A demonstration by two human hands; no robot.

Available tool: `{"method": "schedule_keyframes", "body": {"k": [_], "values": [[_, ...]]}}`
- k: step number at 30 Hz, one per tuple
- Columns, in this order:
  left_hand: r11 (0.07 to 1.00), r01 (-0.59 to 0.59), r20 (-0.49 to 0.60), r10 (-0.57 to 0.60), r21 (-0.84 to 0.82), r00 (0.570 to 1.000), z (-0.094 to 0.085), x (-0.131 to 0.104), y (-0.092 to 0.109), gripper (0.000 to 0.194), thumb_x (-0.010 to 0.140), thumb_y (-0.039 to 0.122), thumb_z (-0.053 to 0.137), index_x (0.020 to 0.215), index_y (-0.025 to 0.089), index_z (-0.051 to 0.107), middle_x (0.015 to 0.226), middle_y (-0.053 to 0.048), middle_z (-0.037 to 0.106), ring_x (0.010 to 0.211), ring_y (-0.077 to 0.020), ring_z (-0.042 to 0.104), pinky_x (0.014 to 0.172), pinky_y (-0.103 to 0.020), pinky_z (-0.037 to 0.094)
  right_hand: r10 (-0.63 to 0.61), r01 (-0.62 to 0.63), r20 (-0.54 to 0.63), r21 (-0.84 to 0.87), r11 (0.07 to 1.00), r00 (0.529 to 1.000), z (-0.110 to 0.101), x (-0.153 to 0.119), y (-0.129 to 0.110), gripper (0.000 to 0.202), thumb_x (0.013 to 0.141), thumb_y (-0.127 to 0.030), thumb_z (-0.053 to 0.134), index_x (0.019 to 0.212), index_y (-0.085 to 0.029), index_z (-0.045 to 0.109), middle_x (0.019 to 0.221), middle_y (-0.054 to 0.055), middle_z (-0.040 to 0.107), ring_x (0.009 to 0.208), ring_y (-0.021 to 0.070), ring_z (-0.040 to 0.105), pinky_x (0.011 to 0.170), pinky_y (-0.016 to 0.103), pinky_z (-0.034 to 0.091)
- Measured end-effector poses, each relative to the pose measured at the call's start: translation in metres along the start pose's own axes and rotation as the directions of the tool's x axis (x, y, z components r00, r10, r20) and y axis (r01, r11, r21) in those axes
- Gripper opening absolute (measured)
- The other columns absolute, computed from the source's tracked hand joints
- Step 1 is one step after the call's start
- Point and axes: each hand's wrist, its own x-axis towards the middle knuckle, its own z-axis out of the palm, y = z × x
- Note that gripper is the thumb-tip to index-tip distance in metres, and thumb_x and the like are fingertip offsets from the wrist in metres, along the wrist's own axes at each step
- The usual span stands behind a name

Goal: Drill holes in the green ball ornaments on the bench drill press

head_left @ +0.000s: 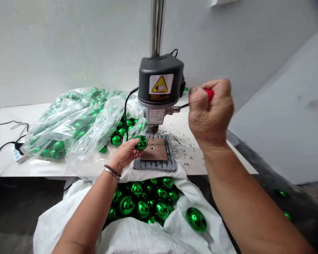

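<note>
A shiny green ball (141, 143) is pinched in my left hand (125, 154), just left of the drill bit and above the board. My right hand (212, 113) is wrapped round the red-knobbed feed lever (209, 94) at the right of the drill press (161, 79). The thin bit (153, 137) points down from the chuck (154, 129), apart from the ball. Under it, a brown board (159, 151) with a small dark hole lies on the ribbed grey base (155, 165).
Clear plastic bags (60, 120) of green balls lie on the white table (5, 114) at left. A white sack (132, 234) below holds more balls, with one ball (196, 219) on its cloth. Dark shavings (184, 144) lie right of the base; cables (9, 143) run at left.
</note>
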Motion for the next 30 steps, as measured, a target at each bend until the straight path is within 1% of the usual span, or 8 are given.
{"method": "schedule_keyframes", "body": {"k": [5,11,13,17,22,24,27,30], "values": [[0.988,0.123,-0.04,-0.127,-0.09,0.991,0.016,0.005,-0.01,0.019,0.087,0.028,0.056,0.092,0.011,0.062,0.071,-0.006,0.068,0.061,-0.0138,0.066,0.05,-0.02,0.049,-0.007,0.006,0.06,0.019,1.0,0.998,-0.001,0.001,0.003,0.023,0.091,-0.039,0.045,0.083,-0.018,0.042,0.07,-0.004,0.044,0.063,0.0036,0.042,0.066,0.02,0.041],[0.948,0.261,0.112,-0.244,-0.182,0.963,0.013,0.007,-0.01,0.027,0.088,0.038,0.051,0.093,0.014,0.062,0.079,-0.008,0.069,0.059,-0.0126,0.064,0.047,-0.019,0.048,0.001,-0.002,0.071,0.025,1.0,0.997,-0.001,0.001,0.006,0.027,0.092,-0.045,0.044,0.085,-0.018,0.043,0.074,-0.002,0.048,0.066,0.0053,0.045,0.069,0.022,0.044],[0.952,0.247,0.081,-0.236,-0.181,0.968,0.011,0.008,-0.013,0.027,0.087,0.04,0.053,0.09,0.014,0.06,0.075,-0.006,0.067,0.057,-0.0117,0.062,0.044,-0.018,0.045,-0.001,0.0,0.069,0.022,1.0,0.998,-0.001,0.0,0.006,0.028,0.092,-0.046,0.042,0.085,-0.018,0.043,0.074,-0.002,0.047,0.066,0.0056,0.045,0.069,0.023,0.044],[0.994,0.086,-0.011,-0.087,-0.068,0.996,0.012,0.01,-0.02,0.023,0.081,0.034,0.064,0.097,0.017,0.058,0.08,-0.004,0.067,0.065,-0.0123,0.065,0.052,-0.019,0.048,-0.01,0.009,0.074,0.013,1.0,0.997,-0.001,0.0,0.006,0.029,0.092,-0.046,0.041,0.085,-0.018,0.042,0.072,-0.002,0.044,0.067,0.0056,0.045,0.069,0.022,0.044],[0.979,-0.118,-0.024,0.124,0.167,0.992,0.016,0.012,-0.018,0.046,0.07,0.027,0.072,0.112,0.021,0.056,0.1,-0.003,0.066,0.081,-0.0129,0.064,0.075,-0.03,0.055,-0.015,0.012,0.093,0.034,0.999,0.996,-0.002,0.001,0.005,0.029,0.093,-0.046,0.04,0.085,-0.018,0.04,0.074,-0.002,0.043,0.068,0.0053,0.046,0.071,0.023,0.045],[0.891,-0.219,-0.04,0.255,0.397,0.966,0.016,0.015,-0.018,0.043,0.07,0.032,0.071,0.109,0.018,0.061,0.099,-0.004,0.065,0.086,-0.0151,0.062,0.081,-0.032,0.054,-0.004,0.0,0.097,0.042,0.999,0.995,-0.003,0.001,0.004,0.028,0.093,-0.045,0.041,0.085,-0.018,0.04,0.074,-0.003,0.043,0.067,0.0049,0.046,0.072,0.023,0.044],[0.617,-0.292,-0.005,0.433,0.731,0.902,0.015,0.022,-0.021,0.042,0.073,0.04,0.068,0.107,0.016,0.064,0.094,-0.004,0.066,0.088,-0.0179,0.059,0.085,-0.032,0.05,0.003,-0.006,0.093,0.031,1.0,0.996,-0.003,0.002,0.001,0.025,0.092,-0.041,0.043,0.083,-0.018,0.039,0.072,-0.004,0.04,0.065,0.0039,0.043,0.07,0.021,0.042],[0.51,-0.267,0.013,0.448,0.818,0.894,0.015,0.028,-0.026,0.045,0.076,0.043,0.064,0.112,0.017,0.064,0.093,-0.004,0.067,0.087,-0.0186,0.059,0.084,-0.031,0.048,0.001,-0.003,0.069,0.021,1.0,0.998,-0.004,0.002,-0.002,0.023,0.091,-0.037,0.045,0.081,-0.017,0.039,0.07,-0.004,0.037,0.062,0.0025,0.037,0.066,0.019,0.038]]}}
